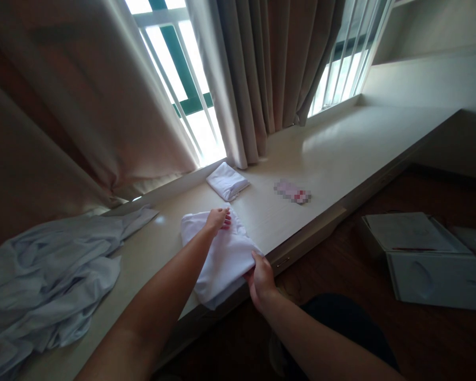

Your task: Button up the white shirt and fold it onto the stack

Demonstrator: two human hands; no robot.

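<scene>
Hands (238, 248) cover part of the folded white cloth (226, 259).

Under the left hand's fingers (223, 218) we note a white folded garment (222, 259), soft matt cloth. Beyond the fingertips, a smaller folded cloth (227, 180), likewise matt. The ledge (341, 143) beneath shows a smooth, pale, semi-gloss laminate. Left of the fingers, crumpled pale cloth (43, 275), wrinkled.

Person, head-camera view. Two bare forearms, no sleeves, watch or bands in sight. Left hand (217, 218): unadorned, no rings visible. Right hand (261, 280): likewise plain. Lower body: dark, near-black garment (341, 317) over the lap.
</scene>
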